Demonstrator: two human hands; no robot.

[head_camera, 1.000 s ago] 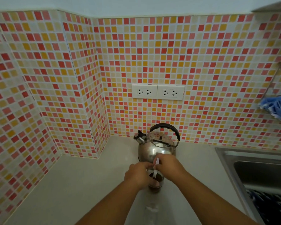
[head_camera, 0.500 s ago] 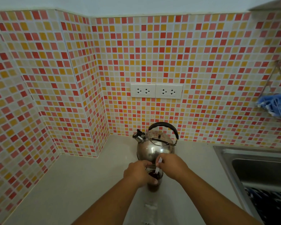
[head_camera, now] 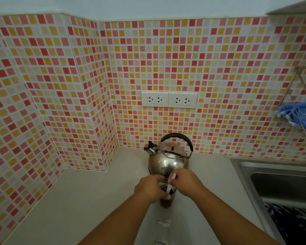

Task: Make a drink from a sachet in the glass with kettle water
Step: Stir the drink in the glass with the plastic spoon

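Toward the back edge of the surface (head_camera: 95, 200), just in front of the kettle (head_camera: 168, 161), I see the glass (head_camera: 166, 202) standing with dark drink in it. My left hand (head_camera: 149, 189) is wrapped around the glass. My right hand (head_camera: 186, 182) pinches a thin white stirrer (head_camera: 171, 183) that dips into the drink. Near the front edge lies a clear, empty-looking sachet (head_camera: 162, 227). At the right edge sits the sink (head_camera: 281, 184).
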